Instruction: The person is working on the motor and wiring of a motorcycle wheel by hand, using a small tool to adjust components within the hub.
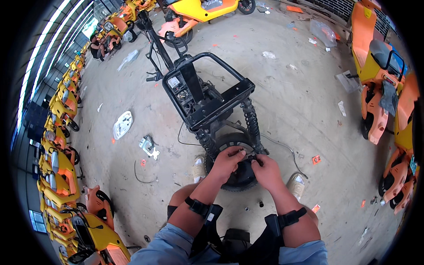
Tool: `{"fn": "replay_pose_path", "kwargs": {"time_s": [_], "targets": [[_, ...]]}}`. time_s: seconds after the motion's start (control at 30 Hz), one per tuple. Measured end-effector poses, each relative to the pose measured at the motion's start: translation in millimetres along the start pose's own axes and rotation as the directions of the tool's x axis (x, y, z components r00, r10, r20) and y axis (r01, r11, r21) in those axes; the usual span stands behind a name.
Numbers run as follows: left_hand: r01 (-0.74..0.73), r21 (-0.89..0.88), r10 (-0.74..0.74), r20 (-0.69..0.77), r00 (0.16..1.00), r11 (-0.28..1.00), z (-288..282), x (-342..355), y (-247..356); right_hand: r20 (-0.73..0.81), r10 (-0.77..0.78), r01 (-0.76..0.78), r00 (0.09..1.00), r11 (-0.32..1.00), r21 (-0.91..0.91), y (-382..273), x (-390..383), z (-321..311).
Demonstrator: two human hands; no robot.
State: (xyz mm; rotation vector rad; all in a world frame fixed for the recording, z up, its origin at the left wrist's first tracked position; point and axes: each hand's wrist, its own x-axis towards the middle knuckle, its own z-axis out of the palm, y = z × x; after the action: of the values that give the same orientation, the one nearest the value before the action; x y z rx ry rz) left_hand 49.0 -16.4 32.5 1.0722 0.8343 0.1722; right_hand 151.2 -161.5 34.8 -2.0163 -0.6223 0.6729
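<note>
A stripped black scooter frame (193, 84) stands before me, its wheel (240, 179) toward me between two coil-spring shock absorbers; one shock absorber (251, 119) shows on the right. Over the wheel's top, my left hand (227, 164) is closed in a pinch, thumb against fingers. What sits between its fingertips is too small to name. Close beside it, my right hand (266, 171) has thumb and fingers pressed together at a small dark part near the wheel. The hands are slightly apart, and their fingers partly hide the hub area.
On the concrete lie a white oval panel (123, 125), a metal bracket (149, 147), a loose cable (289, 149) and small hardware (261, 204). Yellow-orange scooters (66, 170) line the left; others (375, 75) stand right and at the back. A person (96, 47) crouches far left.
</note>
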Motion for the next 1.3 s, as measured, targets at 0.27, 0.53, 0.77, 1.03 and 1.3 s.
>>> {"fn": "replay_pose_path", "kwargs": {"time_s": [0.27, 0.53, 0.77, 1.03, 1.3], "targets": [[0.006, 0.072, -0.004, -0.023, 1.000, 0.997, -4, -15, -13, 0.260, 0.019, 0.081, 0.965, 0.925, -0.371, 19, -22, 1], [-0.025, 0.028, 0.025, -0.023, 0.999, 0.999, -12, -36, -32, 0.272, 0.120, 0.025, 0.955, 0.880, -0.475, 33, -51, -2], [-0.013, 0.001, 0.013, -0.057, 0.998, 1.000, -19, -48, -45, 0.336, 0.118, 0.042, 0.934, 0.900, -0.433, 20, -73, -2], [-0.029, -0.159, 0.020, -0.056, 0.998, 0.987, -25, -55, -47, 0.200, 0.073, 0.005, 0.977, 0.931, -0.364, 1, -81, 15], [-0.049, -0.141, 0.039, -0.071, 0.997, 0.989, -30, -45, -37, 0.119, -0.019, 0.059, 0.993, 0.936, -0.347, 9, -69, 23]]}}
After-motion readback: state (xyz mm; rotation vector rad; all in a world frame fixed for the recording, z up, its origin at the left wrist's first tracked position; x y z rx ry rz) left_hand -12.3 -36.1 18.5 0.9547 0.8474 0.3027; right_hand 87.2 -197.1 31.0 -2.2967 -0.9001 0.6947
